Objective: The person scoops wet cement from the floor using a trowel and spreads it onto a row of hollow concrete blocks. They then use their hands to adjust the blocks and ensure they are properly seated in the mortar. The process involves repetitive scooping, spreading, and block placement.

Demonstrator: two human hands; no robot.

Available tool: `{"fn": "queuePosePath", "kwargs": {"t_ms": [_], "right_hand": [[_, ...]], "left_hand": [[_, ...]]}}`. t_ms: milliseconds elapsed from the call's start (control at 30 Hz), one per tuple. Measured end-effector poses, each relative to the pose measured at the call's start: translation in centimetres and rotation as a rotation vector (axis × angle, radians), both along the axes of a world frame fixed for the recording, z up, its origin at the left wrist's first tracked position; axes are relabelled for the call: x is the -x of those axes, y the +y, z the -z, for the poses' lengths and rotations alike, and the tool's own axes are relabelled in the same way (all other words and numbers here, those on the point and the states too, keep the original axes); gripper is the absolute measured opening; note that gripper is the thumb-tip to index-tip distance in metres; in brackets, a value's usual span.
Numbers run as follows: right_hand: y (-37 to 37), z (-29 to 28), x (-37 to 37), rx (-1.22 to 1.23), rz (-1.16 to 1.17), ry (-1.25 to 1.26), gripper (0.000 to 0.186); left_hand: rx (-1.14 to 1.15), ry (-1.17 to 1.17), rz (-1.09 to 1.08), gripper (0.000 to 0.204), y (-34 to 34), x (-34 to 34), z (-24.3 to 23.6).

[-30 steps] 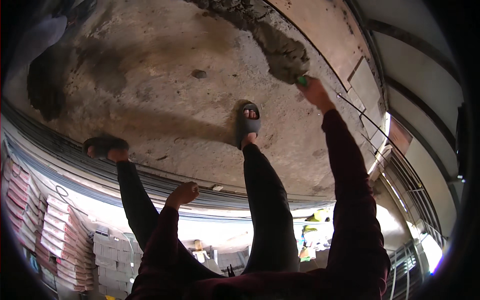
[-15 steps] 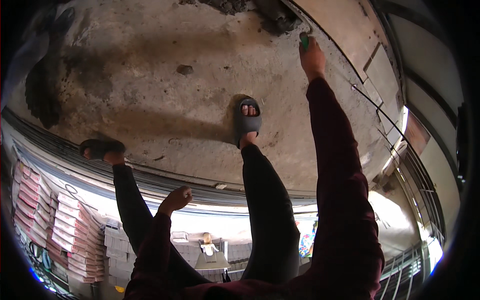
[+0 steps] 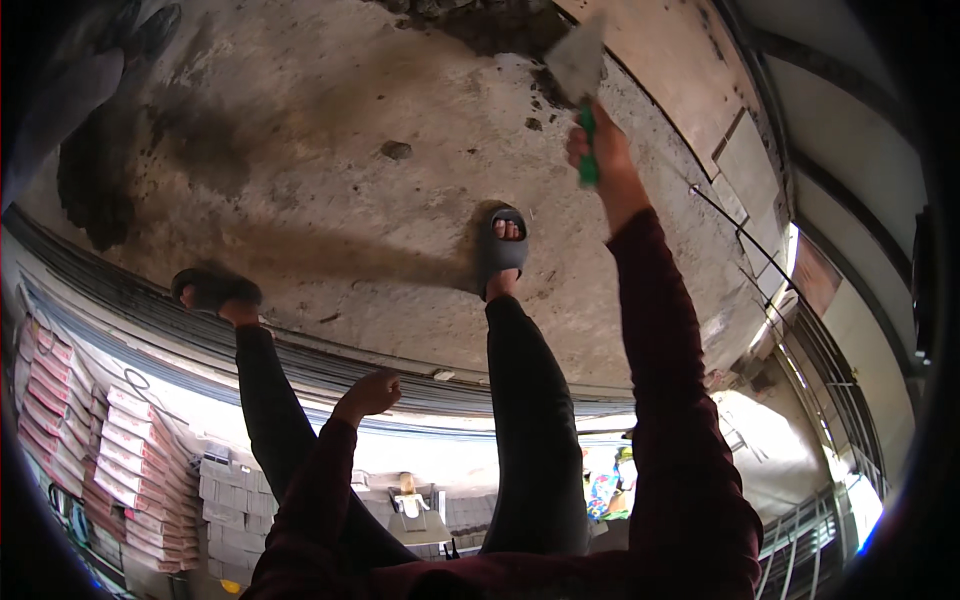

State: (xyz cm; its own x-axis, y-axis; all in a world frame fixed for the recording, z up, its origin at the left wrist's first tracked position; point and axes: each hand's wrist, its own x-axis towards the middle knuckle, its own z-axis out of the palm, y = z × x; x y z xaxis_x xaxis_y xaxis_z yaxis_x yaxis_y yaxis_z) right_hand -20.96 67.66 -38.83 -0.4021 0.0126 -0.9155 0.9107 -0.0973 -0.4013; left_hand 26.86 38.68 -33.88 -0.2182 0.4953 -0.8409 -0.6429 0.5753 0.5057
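My right hand (image 3: 605, 155) is closed around the green handle of a trowel (image 3: 587, 150), out in front at the upper right. The trowel's grey, pointed blade is slightly blurred and tips upward over the concrete floor, beside a dark wet heap of mortar (image 3: 490, 28). Whether the blade touches the mortar or floor I cannot tell. Nearer my body, my left hand (image 3: 372, 394) hangs above my left leg with its fingers curled in; nothing shows in it.
Flat boards (image 3: 660, 70) edge the floor at the right, near a thin rod (image 3: 745, 215). Bundled long bars (image 3: 330, 375) run behind my sandals. Stacked sacks (image 3: 150, 470) and grey blocks (image 3: 235, 505) stand at lower left. Another person's leg (image 3: 75, 100) is at upper left.
My right hand has drawn back toward me and turned, lifting the trowel so its blade shows. More of the dark mortar is visible. My left hand has shifted slightly right.
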Motion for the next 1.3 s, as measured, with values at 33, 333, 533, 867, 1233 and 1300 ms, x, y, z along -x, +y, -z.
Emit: {"fn": "queuePosePath", "kwargs": {"t_ms": [33,333,533,867,1233,1300], "right_hand": [[-1.9,1.0,0.8,0.1,-0.012,-0.025,0.038],[-5.8,0.1,0.4,-0.558,-0.833,0.068,0.053],[8.9,1.8,-2.6,-1.012,-1.307,0.286,0.062],[1.1,2.4,-3.1,0.022,0.209,-0.163,0.038],[-3.4,2.4,-10.6,0.474,0.709,-0.049,0.035],[-3.2,5.9,-8.7,0.732,0.805,0.107,0.031]], "left_hand": [[-0.023,0.037,-0.024,0.018,0.4,0.6,0.0],[-0.026,0.186,-0.187,0.017,-0.8,4.0,-2.0],[-0.069,0.21,-0.163,0.015,-0.7,6.3,-2.2],[-0.057,0.253,-0.204,0.01,-1.5,7.0,-2.8],[-0.003,0.209,-0.171,0.013,-3.0,7.5,-3.5],[-0.043,0.189,-0.149,0.013,-2.6,8.5,-3.6]]}}
